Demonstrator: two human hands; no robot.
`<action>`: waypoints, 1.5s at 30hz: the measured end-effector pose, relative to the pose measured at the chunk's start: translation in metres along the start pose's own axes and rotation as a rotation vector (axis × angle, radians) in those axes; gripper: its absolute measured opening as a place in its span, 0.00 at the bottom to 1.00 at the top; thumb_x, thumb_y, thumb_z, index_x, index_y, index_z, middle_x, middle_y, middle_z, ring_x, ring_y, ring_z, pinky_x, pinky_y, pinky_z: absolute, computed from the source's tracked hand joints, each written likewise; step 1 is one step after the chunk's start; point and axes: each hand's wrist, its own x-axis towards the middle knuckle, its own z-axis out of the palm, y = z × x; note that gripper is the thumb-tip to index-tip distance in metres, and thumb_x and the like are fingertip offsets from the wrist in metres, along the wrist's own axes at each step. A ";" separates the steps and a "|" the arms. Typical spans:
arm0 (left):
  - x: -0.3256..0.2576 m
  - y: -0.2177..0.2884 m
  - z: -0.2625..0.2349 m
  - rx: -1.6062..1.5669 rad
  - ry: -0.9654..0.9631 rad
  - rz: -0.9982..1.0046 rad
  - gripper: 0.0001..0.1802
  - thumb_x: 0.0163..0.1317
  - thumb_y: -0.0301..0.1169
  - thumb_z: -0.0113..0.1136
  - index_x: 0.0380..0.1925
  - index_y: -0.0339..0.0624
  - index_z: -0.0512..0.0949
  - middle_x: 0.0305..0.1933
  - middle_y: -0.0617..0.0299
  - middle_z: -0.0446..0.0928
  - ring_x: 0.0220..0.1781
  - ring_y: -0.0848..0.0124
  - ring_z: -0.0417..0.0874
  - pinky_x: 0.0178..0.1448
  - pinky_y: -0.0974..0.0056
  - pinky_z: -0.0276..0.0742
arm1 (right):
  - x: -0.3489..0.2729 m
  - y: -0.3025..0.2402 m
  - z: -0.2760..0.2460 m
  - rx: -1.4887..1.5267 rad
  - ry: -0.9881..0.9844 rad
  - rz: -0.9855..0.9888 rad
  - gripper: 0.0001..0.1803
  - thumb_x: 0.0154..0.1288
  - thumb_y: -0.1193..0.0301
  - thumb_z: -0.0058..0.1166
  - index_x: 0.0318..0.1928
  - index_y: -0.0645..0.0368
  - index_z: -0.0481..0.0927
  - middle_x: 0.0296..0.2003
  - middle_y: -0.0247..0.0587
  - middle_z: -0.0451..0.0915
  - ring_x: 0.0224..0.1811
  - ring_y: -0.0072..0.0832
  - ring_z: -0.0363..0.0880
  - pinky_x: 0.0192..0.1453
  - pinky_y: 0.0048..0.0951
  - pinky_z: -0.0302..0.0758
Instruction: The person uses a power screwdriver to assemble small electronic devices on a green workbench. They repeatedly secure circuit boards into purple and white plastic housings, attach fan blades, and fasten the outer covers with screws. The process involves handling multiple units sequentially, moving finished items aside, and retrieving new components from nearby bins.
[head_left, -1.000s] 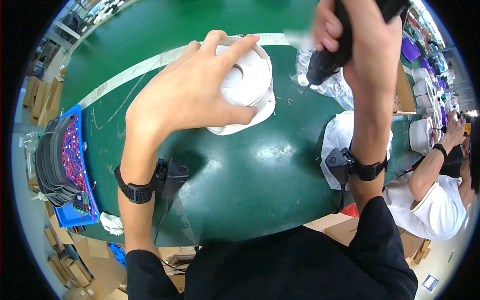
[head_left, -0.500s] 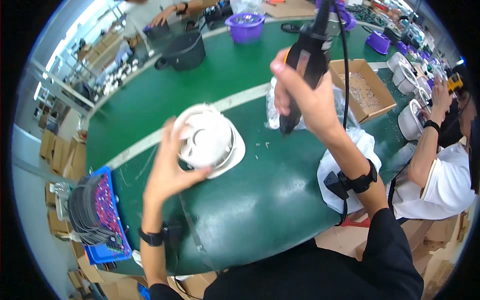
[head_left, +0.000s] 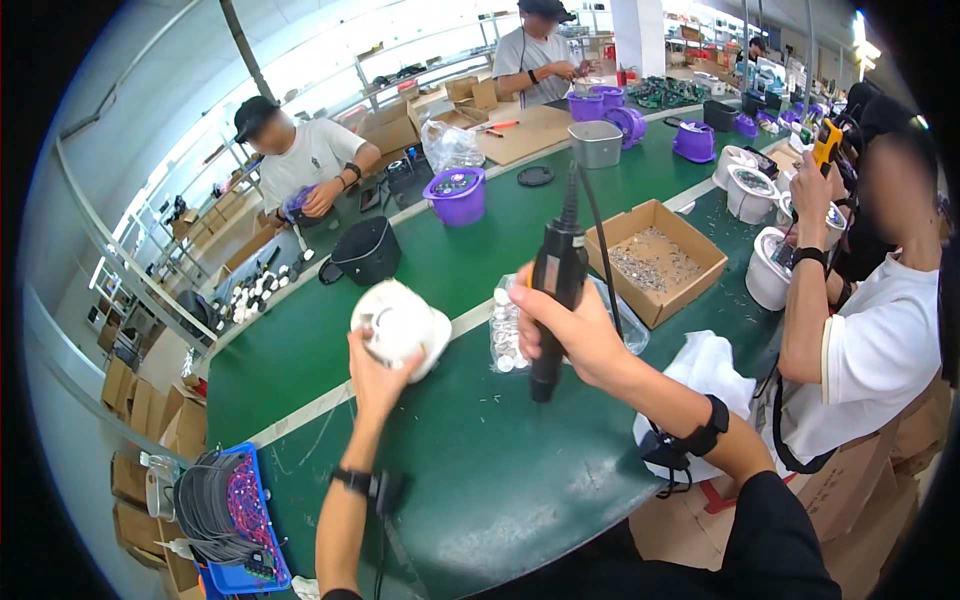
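My left hand (head_left: 376, 385) grips the near left side of a white rounded plastic housing (head_left: 408, 328), thumb against its near side. The housing is tilted and a little blurred; I cannot tell whether it still touches the green table. In my right hand (head_left: 585, 338) is a black electric screwdriver (head_left: 558, 270), held upright with its tip pointing down over the table and its cord rising from the top. The tip is apart from the housing. Beside the screwdriver lies a clear bag of white round parts (head_left: 506, 335).
A cardboard box (head_left: 690, 296) of small metal screws stands right of the screwdriver, near a white plastic bag (head_left: 700, 370). A blue tray (head_left: 270, 530) with cables sits at left. A black container (head_left: 365, 250) and purple pot (head_left: 457, 203) stand farther back. Co-workers (head_left: 870, 350) sit right and across.
The view has tilted up, showing more of the far side. My left hand has closed on the housing, which has tipped. The screwdriver stays in my right hand.
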 end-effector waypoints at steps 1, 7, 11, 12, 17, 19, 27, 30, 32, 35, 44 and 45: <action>0.024 -0.009 0.006 0.062 0.003 0.043 0.49 0.40 0.43 0.85 0.59 0.38 0.66 0.57 0.42 0.76 0.60 0.48 0.79 0.64 0.50 0.76 | -0.005 0.001 -0.007 0.031 0.011 0.056 0.11 0.74 0.68 0.60 0.46 0.57 0.72 0.19 0.34 0.71 0.19 0.24 0.72 0.26 0.31 0.73; 0.118 0.015 0.048 0.544 0.049 0.250 0.53 0.45 0.44 0.82 0.68 0.36 0.63 0.59 0.30 0.75 0.65 0.37 0.75 0.71 0.43 0.70 | -0.010 0.040 -0.083 0.171 0.112 0.116 0.12 0.76 0.62 0.58 0.47 0.53 0.71 0.17 0.33 0.66 0.16 0.25 0.67 0.27 0.34 0.71; 0.204 0.066 0.134 0.367 -0.207 0.326 0.64 0.46 0.58 0.77 0.76 0.39 0.54 0.68 0.25 0.68 0.71 0.31 0.69 0.76 0.41 0.65 | 0.007 0.078 -0.115 0.356 0.135 0.155 0.11 0.78 0.58 0.53 0.47 0.50 0.72 0.17 0.29 0.61 0.18 0.23 0.63 0.29 0.31 0.67; 0.227 0.072 0.156 0.408 -0.290 0.196 0.69 0.44 0.62 0.77 0.79 0.42 0.50 0.69 0.24 0.67 0.73 0.32 0.68 0.75 0.41 0.66 | 0.009 0.087 -0.119 0.410 0.151 0.169 0.11 0.78 0.57 0.52 0.47 0.50 0.72 0.17 0.29 0.61 0.18 0.22 0.62 0.29 0.31 0.67; 0.312 0.059 0.240 0.480 -0.311 -0.084 0.77 0.37 0.67 0.78 0.81 0.47 0.44 0.77 0.23 0.55 0.80 0.31 0.54 0.79 0.35 0.55 | 0.002 0.106 -0.126 0.498 0.075 0.215 0.13 0.80 0.56 0.48 0.50 0.50 0.70 0.17 0.28 0.61 0.17 0.22 0.61 0.28 0.32 0.65; 0.327 0.046 0.270 0.443 -0.285 -0.133 0.77 0.37 0.66 0.79 0.81 0.48 0.44 0.78 0.23 0.51 0.82 0.31 0.50 0.78 0.31 0.54 | 0.001 0.106 -0.126 0.529 0.068 0.224 0.12 0.79 0.58 0.51 0.49 0.51 0.71 0.17 0.30 0.61 0.18 0.24 0.63 0.28 0.33 0.67; 0.332 0.038 0.279 0.540 -0.353 -0.137 0.74 0.34 0.68 0.79 0.81 0.56 0.52 0.77 0.25 0.55 0.79 0.30 0.55 0.76 0.35 0.60 | 0.010 0.101 -0.128 0.558 0.035 0.255 0.11 0.77 0.60 0.54 0.47 0.52 0.72 0.18 0.31 0.63 0.19 0.24 0.65 0.30 0.33 0.68; 0.318 0.041 0.257 0.568 -0.399 -0.110 0.77 0.33 0.70 0.79 0.82 0.57 0.50 0.78 0.27 0.54 0.79 0.31 0.57 0.77 0.34 0.58 | 0.016 0.099 -0.125 0.545 0.031 0.247 0.11 0.77 0.60 0.55 0.46 0.52 0.72 0.18 0.31 0.64 0.19 0.24 0.65 0.30 0.33 0.67; 0.307 0.055 0.255 0.578 -0.531 -0.088 0.78 0.32 0.71 0.79 0.82 0.58 0.48 0.79 0.28 0.53 0.79 0.31 0.56 0.78 0.34 0.57 | 0.013 0.100 -0.134 0.529 0.060 0.233 0.12 0.76 0.60 0.55 0.47 0.52 0.71 0.18 0.32 0.64 0.19 0.24 0.65 0.30 0.33 0.68; 0.328 0.047 0.242 0.503 -0.546 -0.067 0.77 0.30 0.76 0.76 0.80 0.53 0.56 0.80 0.28 0.51 0.81 0.29 0.51 0.80 0.36 0.57 | 0.016 0.103 -0.123 0.548 0.029 0.263 0.12 0.77 0.61 0.55 0.48 0.53 0.71 0.18 0.32 0.64 0.19 0.24 0.65 0.30 0.34 0.69; 0.358 0.086 0.283 0.474 -0.886 0.170 0.74 0.28 0.76 0.77 0.74 0.45 0.65 0.73 0.40 0.70 0.73 0.47 0.74 0.75 0.47 0.69 | 0.006 0.105 -0.123 0.482 0.008 0.278 0.11 0.78 0.60 0.51 0.49 0.51 0.71 0.18 0.30 0.62 0.18 0.24 0.64 0.29 0.34 0.67; 0.355 0.088 0.284 0.405 -0.880 0.243 0.76 0.28 0.73 0.79 0.76 0.45 0.60 0.73 0.39 0.70 0.72 0.47 0.75 0.75 0.48 0.70 | 0.006 0.105 -0.125 0.510 -0.009 0.294 0.10 0.78 0.60 0.51 0.49 0.51 0.71 0.18 0.30 0.62 0.19 0.24 0.64 0.30 0.34 0.67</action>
